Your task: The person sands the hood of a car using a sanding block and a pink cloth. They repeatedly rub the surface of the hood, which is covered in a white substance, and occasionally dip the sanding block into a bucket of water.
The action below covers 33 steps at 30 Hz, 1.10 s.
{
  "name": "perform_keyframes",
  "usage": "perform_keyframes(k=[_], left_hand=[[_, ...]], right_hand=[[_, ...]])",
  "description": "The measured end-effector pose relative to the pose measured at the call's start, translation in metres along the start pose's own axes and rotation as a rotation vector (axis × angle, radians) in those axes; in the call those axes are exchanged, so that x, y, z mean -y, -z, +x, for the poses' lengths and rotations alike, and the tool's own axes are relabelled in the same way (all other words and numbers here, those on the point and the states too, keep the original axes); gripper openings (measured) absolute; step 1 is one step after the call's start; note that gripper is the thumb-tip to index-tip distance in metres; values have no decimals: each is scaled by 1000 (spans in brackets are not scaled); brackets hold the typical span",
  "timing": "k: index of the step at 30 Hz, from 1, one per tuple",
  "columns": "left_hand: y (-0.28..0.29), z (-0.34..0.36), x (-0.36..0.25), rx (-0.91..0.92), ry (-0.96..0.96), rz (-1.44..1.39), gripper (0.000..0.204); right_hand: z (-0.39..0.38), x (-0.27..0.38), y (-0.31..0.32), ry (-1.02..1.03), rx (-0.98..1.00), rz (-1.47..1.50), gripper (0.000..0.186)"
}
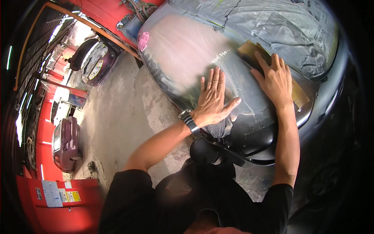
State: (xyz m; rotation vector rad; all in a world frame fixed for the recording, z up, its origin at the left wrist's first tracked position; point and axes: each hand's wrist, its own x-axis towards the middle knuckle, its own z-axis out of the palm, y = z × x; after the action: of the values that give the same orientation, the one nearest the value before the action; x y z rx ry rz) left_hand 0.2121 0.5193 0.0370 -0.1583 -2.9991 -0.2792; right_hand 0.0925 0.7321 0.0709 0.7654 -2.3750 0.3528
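Observation:
My left hand (212, 97) lies flat on a curved car body panel (177, 43), fingers stretched out and thumb spread to the right. A dark watch is on that wrist. The panel is coated in pale and grey patches, with a glossy black area near me. On its right side my right hand (276, 80) is bent over a long sanding block (300, 95) faced with yellow-brown paper. The block's far end shows past my fingertips and its near end beside my wrist; its middle is hidden under the hand. Bunched dark plastic (220, 129) hangs at the panel's near edge, below my left hand.
Wrinkled translucent plastic sheeting (280, 31) covers the car at the far right. A crumpled pink piece (143, 41) sits at the panel's left edge. Tangled hoses (142, 11) lie at the back. Leftward are a concrete floor (117, 113), a maroon car (66, 144) and another vehicle (95, 62).

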Motion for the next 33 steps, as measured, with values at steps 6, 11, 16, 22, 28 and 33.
perform_keyframes(k=[6,11,16,22,28,33], left_hand=[[9,96,106,-57,80,-22,109],[18,197,239,-45,304,-2,107],[38,271,379,-55,519,58,108],[50,313,482,-104,751,5,108],[46,308,495,-109,840,28,108],[39,257,430,-117,793,60,110]], right_hand=[[4,3,5,-19,53,-12,55],[12,12,6,-53,112,-11,56],[17,17,6,-156,184,-72,62],[19,15,-1,-230,215,-110,63],[23,13,-4,-232,214,-68,64],[23,9,-3,-171,265,-121,55]])
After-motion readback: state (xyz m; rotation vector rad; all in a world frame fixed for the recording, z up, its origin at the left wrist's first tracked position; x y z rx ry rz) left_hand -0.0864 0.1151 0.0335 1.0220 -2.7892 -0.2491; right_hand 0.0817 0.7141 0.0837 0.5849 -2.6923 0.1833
